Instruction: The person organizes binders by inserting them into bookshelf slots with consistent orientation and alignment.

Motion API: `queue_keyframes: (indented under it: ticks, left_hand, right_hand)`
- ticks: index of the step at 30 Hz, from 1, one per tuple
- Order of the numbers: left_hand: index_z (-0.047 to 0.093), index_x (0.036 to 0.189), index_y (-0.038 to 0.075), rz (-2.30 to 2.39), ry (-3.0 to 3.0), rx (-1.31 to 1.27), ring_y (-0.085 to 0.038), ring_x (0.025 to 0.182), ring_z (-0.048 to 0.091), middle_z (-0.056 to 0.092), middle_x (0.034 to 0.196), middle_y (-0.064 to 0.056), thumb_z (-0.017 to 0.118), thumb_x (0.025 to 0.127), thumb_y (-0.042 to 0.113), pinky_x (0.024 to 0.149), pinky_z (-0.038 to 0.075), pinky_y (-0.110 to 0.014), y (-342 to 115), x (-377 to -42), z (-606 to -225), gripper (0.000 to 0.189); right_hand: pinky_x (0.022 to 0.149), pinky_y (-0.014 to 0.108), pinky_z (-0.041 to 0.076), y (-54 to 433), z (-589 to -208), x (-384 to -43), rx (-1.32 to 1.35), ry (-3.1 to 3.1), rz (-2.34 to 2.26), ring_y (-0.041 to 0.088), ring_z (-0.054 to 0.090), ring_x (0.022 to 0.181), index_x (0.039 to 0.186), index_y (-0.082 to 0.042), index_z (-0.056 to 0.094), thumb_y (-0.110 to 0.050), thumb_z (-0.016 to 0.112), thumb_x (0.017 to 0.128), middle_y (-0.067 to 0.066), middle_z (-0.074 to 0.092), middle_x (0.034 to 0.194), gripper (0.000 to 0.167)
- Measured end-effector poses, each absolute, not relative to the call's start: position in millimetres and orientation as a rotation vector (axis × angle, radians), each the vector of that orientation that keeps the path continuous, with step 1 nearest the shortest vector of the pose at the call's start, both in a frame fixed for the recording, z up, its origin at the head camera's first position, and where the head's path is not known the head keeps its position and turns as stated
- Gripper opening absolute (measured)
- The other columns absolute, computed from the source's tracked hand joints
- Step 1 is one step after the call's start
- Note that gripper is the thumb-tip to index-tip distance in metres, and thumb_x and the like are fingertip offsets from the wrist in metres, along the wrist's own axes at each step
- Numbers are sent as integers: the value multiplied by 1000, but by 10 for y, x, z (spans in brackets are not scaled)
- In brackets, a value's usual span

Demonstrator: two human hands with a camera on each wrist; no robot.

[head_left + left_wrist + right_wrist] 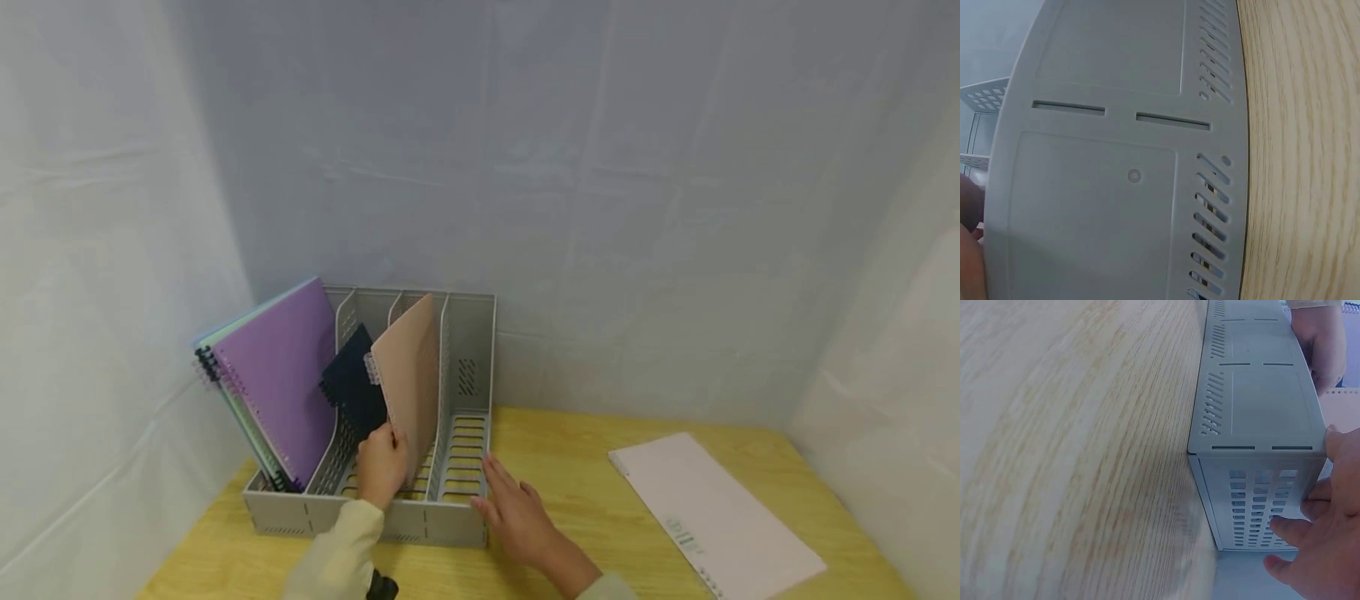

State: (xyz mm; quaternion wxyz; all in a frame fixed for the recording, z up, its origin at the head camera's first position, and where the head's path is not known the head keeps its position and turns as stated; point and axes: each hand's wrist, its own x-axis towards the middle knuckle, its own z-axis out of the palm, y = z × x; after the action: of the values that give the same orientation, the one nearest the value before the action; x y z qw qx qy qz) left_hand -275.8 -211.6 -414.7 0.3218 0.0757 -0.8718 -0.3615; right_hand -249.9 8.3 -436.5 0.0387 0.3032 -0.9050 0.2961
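In the head view a grey four-slot file organizer (469, 333) stands on the table. My left hand (382, 467) reaches over its low front and grips the lower front edge of a beige spiral notebook (408, 367), which stands tilted in the third slot from the left. Behind that hand a small dark navy notebook (351, 375) leans in the second slot. My right hand (517, 510) rests at the organizer's right side; in the right wrist view its thumb and fingers (1294, 531) lie along the perforated side wall. The organizer's front wall (1091, 212) fills most of the left wrist view.
Leftmost in the organizer, a purple notebook (288, 383) leans with green and blue ones behind it. A pale pink spiral notebook (723, 517) lies flat on the wooden table (558, 467) to the right. White sheeting (637, 208) hangs behind and at both sides.
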Motion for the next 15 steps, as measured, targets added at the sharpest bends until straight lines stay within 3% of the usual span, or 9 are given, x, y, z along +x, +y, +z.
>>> queue_keyframes:
  ticks: [9, 15]
  left_hand:
    - [51, 65, 5, -985, -2303, 214, -24, 52, 45, 53, 59, -8, 57, 86, 6, 48, 41, -43, -2160, -2763, -4148, 21]
    - [55, 70, 5, -1023, -2361, 197, -19, 55, 43, 51, 61, -3, 58, 88, 11, 49, 39, -36, -2192, -2726, -4098, 19]
  right_hand:
    - [108, 66, 25, 91, -4396, -2502, 937, -2762, 957, 34, 35, 138, 149, 3, 31, -46, 37, 103, 18, 27, 155, 68]
    - [110, 65, 22, 89, -4403, -2504, 933, -2762, 992, 34, 33, 139, 150, 3, 28, -44, 37, 103, 18, 25, 156, 67]
